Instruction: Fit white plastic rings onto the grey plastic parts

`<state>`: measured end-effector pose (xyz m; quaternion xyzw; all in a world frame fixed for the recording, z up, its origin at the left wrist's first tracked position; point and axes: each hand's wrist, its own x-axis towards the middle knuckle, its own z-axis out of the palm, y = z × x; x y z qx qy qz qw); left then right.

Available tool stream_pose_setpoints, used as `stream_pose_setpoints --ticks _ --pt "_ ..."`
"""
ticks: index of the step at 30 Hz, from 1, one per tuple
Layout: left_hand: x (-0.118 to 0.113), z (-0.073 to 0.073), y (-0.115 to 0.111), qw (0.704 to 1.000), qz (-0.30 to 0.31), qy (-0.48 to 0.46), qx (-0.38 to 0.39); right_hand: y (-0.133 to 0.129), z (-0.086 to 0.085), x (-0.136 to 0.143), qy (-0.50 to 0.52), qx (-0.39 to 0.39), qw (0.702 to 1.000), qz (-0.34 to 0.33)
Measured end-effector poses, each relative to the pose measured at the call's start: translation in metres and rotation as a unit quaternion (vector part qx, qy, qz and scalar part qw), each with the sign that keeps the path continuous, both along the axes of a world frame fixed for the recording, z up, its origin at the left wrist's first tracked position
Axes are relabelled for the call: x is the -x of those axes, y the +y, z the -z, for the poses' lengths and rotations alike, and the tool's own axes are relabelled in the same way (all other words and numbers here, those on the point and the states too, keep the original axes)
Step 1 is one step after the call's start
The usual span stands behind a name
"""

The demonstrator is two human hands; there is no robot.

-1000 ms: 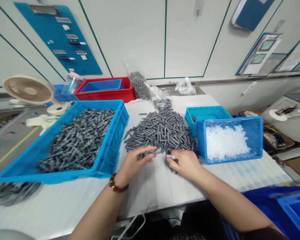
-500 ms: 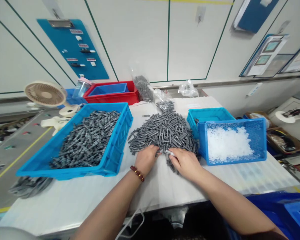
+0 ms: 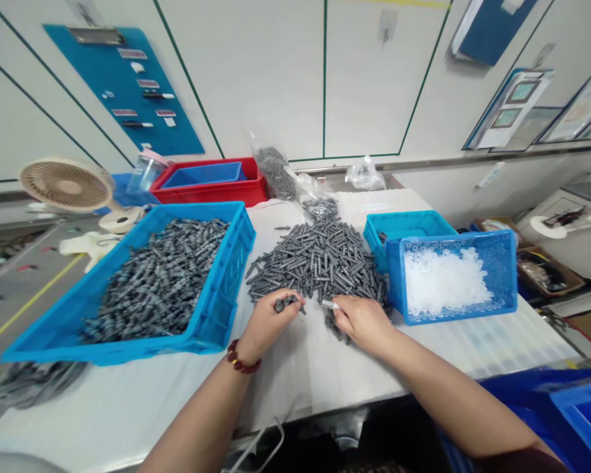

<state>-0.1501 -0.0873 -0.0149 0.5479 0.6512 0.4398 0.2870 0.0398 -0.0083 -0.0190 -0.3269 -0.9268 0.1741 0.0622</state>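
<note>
A large pile of dark grey ribbed parts (image 3: 320,256) lies on the white-covered table. At its near left edge my left hand (image 3: 270,318), with a beaded bracelet at the wrist, is closed around several grey parts. My right hand (image 3: 362,322) pinches a small white-and-silver tool (image 3: 331,304) at the pile's front edge. A few grey parts lie beside and partly under that hand. To the left, a big blue crate (image 3: 217,289) holds many similar grey parts. On the right, a tilted blue bin (image 3: 509,276) contains small white rings (image 3: 446,279).
Behind the tilted bin stands a teal bin (image 3: 408,223). A red crate (image 3: 226,190), plastic bags of parts (image 3: 276,172) and a fan (image 3: 66,184) are at the back. Blue bins (image 3: 546,407) sit low at the right front.
My left hand has drawn back and left from the pile, and grey parts now show in its grip. My right hand has hardly moved. The camera view has shifted slightly.
</note>
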Motion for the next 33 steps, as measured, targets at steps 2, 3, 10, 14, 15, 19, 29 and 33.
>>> stream_pose_setpoints --ticks 2,3,10,14,15,19,29,33 --pt "-0.001 -0.002 -0.001 1.0 0.0 0.014 -0.006 0.0 0.0 0.0 -0.008 0.002 1.0 0.001" --pt "-0.001 -0.003 -0.002 1.0 -0.002 0.019 -0.01 0.0 0.0 0.0 -0.011 0.002 1.0 0.0" --pt "-0.006 -0.002 -0.004 0.999 -0.027 0.021 -0.022 0.0 0.001 0.0 -0.012 0.008 1.0 -0.007" --pt "-0.009 0.003 -0.003 1.0 0.029 -0.002 0.0 0.0 0.001 0.001 -0.009 0.018 1.0 -0.019" --pt "-0.01 0.004 -0.002 0.999 0.034 0.001 0.003 0.0 0.001 0.0 -0.007 0.017 1.0 -0.022" --pt "-0.009 0.01 -0.001 0.998 0.047 0.033 -0.024 -0.001 0.0 0.0 -0.001 0.007 0.999 -0.039" --pt "-0.01 0.019 -0.001 0.981 0.133 0.096 -0.108 -0.004 0.001 -0.001 -0.008 -0.002 1.0 -0.026" --pt "-0.01 0.022 -0.002 0.977 0.148 0.099 -0.115 -0.005 0.0 -0.001 -0.029 -0.022 0.999 0.003"
